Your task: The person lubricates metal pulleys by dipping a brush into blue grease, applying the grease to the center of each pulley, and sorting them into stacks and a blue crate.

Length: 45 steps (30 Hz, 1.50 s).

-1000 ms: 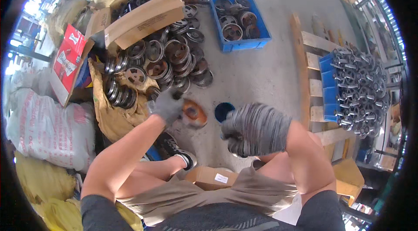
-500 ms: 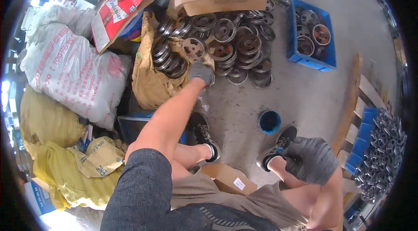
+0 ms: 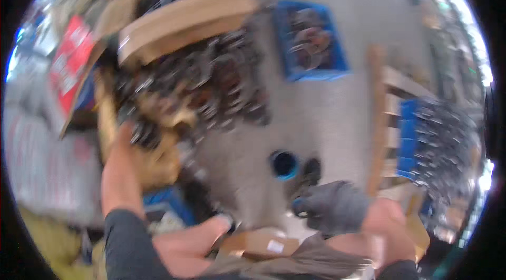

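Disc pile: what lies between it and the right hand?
In the head view, between the disc pile and the right hand lie grey floor, a round blue container and, nearer the hand, a dark shoe, all blurred.

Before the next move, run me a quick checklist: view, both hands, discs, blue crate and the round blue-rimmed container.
1. View sharp: not ok; the picture is blurred.
2. Left hand's hold: cannot tell; blur hides it beyond the left forearm.
3. Right hand clear of the blue crate: ok; they are well apart.
4. Discs in the blue crate: ok; some show inside.
5. Discs outside it: ok; a pile lies left of the crate.
6. Round blue-rimmed container clear of the right shoe: cannot tell.
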{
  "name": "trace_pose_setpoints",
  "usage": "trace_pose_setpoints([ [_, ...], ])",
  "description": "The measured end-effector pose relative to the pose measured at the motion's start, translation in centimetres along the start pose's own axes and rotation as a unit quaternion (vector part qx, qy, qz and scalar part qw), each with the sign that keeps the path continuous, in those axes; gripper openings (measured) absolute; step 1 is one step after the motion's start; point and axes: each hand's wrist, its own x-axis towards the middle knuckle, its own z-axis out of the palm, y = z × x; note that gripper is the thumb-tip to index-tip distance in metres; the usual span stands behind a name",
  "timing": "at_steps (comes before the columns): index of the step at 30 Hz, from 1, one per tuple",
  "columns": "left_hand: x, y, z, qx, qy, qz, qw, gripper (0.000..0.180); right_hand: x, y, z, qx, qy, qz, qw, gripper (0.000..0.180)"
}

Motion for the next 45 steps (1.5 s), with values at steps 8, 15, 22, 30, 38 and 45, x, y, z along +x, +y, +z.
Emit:
trace_pose_setpoints([
  [8,-8.5,-1.7,3.0,0.198,0.018,-0.086,0.976,0.050,1.3,0.1,2.6,0.038,0.069,0.069,0.994,0.016],
  [15,-16.9,6.6,-8.3,-0.116,0.046,0.058,0.991,0.045,0.3,-0.6,1.8,-0.040,0.084,-0.031,0.995,0.020],
  [22,-32.3,23.7,-17.6,-0.536,0.013,0.051,0.842,0.052,2.5,4.6,5.9,-0.090,0.198,-0.125,0.968,0.029],
  [30,-35.1,29.2,-14.5,-0.749,-0.100,0.008,0.655,0.041,5.6,14.5,8.3,-0.047,0.175,0.115,0.977,0.036],
  [38,-34.6,26.8,-14.1,-0.733,-0.005,-0.042,0.679,0.031,10.9,19.1,16.9,-0.121,0.098,0.198,0.968,0.026],
  [45,-34.8,22.4,-14.9,-0.012,0.237,0.329,0.914,0.030,14.9,25.0,24.2,-0.008,0.190,0.221,0.956,0.021],
])
